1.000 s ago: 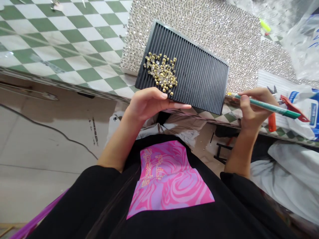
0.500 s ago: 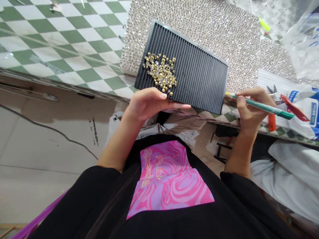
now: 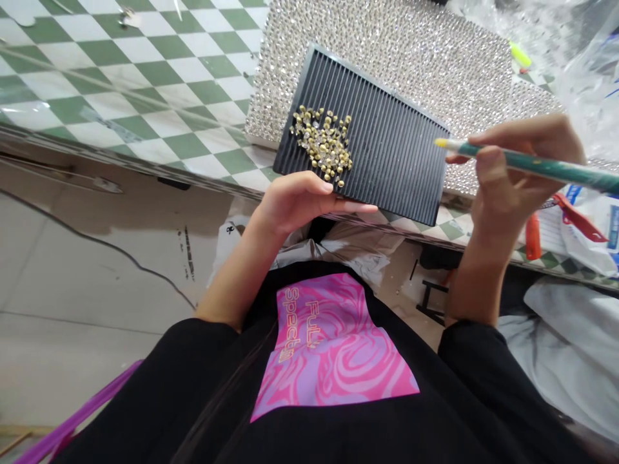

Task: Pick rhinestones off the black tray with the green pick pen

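Observation:
My left hand [image 3: 302, 201] grips the near edge of a black ridged tray [image 3: 387, 148], thumb on top and fingers along or under the edge. On the tray's left part lies a loose heap of gold-backed rhinestones [image 3: 325, 143]. My right hand [image 3: 517, 167] is closed around a green pencil-like stick [image 3: 541, 166] with a yellow tip, which hovers over or beside the tray's right end. Under and behind the tray spreads a panel covered in sparkling rhinestones [image 3: 387, 45].
The table has a green and white checkered cover [image 3: 159, 77]. Right of the tray are a red-handled tool [image 3: 578, 216], an orange object [image 3: 532, 237] and plastic packaging [image 3: 590, 84]. A yellow-green marker-like object [image 3: 520, 55] lies at the back. White fabric [image 3: 570, 348] hangs at lower right.
My right hand has risen and moved right and away from me with the stick, whose tip is now higher at the tray's right end. The left hand keeps its hold on the tray.

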`<action>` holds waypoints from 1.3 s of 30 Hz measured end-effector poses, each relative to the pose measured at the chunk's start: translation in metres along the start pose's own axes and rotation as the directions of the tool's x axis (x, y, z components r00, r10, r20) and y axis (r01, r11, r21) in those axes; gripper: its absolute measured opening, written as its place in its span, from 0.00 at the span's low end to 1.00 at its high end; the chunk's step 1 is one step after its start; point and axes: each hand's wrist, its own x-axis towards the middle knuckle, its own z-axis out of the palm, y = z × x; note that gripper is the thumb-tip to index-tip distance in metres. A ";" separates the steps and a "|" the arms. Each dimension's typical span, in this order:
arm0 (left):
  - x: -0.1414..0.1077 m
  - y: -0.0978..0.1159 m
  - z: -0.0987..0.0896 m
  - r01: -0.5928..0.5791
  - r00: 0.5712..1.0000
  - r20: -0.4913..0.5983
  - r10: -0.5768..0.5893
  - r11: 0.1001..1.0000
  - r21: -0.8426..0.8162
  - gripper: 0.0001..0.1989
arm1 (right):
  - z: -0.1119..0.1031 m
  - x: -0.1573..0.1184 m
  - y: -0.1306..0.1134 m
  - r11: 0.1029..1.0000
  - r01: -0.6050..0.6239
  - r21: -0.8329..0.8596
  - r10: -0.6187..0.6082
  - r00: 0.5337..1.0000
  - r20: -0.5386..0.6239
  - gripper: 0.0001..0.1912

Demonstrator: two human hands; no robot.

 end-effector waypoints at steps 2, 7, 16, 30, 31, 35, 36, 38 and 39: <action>-0.001 0.001 0.002 0.005 1.000 0.003 -0.005 1.000 0.008 0.11 | 0.016 0.010 -0.009 0.997 -0.036 0.062 0.027 0.991 0.128 0.05; -0.001 0.002 0.002 -0.008 0.991 0.131 0.008 1.000 0.002 0.20 | 0.041 0.026 -0.020 0.986 -0.136 0.096 0.082 0.896 0.436 0.04; -0.001 0.002 0.001 -0.021 0.976 0.215 0.035 0.998 -0.065 0.18 | 0.047 0.026 -0.022 0.992 -0.107 -0.060 0.122 0.834 0.538 0.04; -0.002 0.005 0.004 0.043 0.980 0.195 -0.039 0.999 -0.015 0.26 | 0.052 0.025 -0.020 0.993 -0.089 0.074 0.037 0.849 0.527 0.03; -0.002 0.005 0.004 0.047 0.981 0.191 -0.043 0.999 -0.017 0.27 | 0.052 0.025 -0.019 0.993 -0.090 0.071 0.040 0.851 0.523 0.03; -0.001 0.005 0.004 0.054 0.980 0.192 -0.051 0.998 -0.011 0.29 | 0.052 0.022 -0.018 0.991 -0.110 0.077 0.055 0.857 0.512 0.03; 0.000 0.005 0.003 0.051 0.980 0.192 -0.049 0.999 -0.007 0.28 | 0.052 0.022 -0.017 0.989 -0.122 0.085 0.062 0.861 0.505 0.03; 0.000 0.004 0.002 0.041 0.981 0.188 -0.041 0.999 -0.001 0.26 | 0.051 0.021 -0.016 0.985 -0.140 0.100 0.075 0.872 0.484 0.03; 0.000 0.003 0.001 0.035 0.981 0.189 -0.033 0.999 -0.005 0.25 | 0.051 0.020 -0.015 0.984 -0.145 0.106 0.079 0.878 0.472 0.03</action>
